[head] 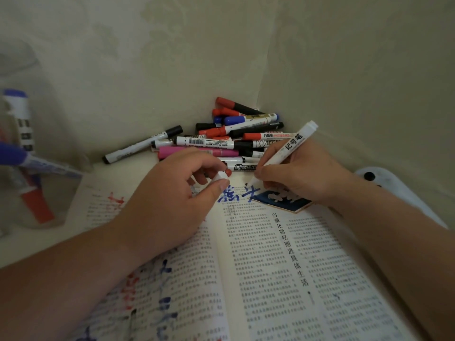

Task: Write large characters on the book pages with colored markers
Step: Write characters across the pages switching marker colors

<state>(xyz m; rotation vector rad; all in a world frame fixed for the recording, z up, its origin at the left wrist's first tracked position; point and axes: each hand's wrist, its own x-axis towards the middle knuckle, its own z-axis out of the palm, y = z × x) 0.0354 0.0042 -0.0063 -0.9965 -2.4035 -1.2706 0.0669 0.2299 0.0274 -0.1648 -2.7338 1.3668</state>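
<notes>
An open book (283, 267) of printed Chinese text lies on a pale table (29, 242), filling the lower middle of the view, seen from above by the person working on it.

The right hand (302, 175) grips a white marker (288, 146), its fingers (269, 172) curled round the lower barrel. The marker's tip touches the top of the right-hand page, just beside large blue characters (229, 196) written across the top margin and a small dark blue picture (280, 200) printed on the page.

The left hand (167, 200) rests on the left-hand page near the top, pinching a white cap (220, 177) between thumb and fingertips. Both bare forearms reach in from the bottom edge. The left page carries smeared red and blue marker strokes (162, 286) over its print.

Behind the book, in the corner of two cream walls, lies a loose pile of markers (234, 141) with red, blue, black and pink caps. One black-capped marker (142, 145) lies a little apart to the left. At the far left stands a blurred clear container (44, 193) holding more markers. A white object (394, 190) with black dots shows at the right, partly hidden by the right arm.
</notes>
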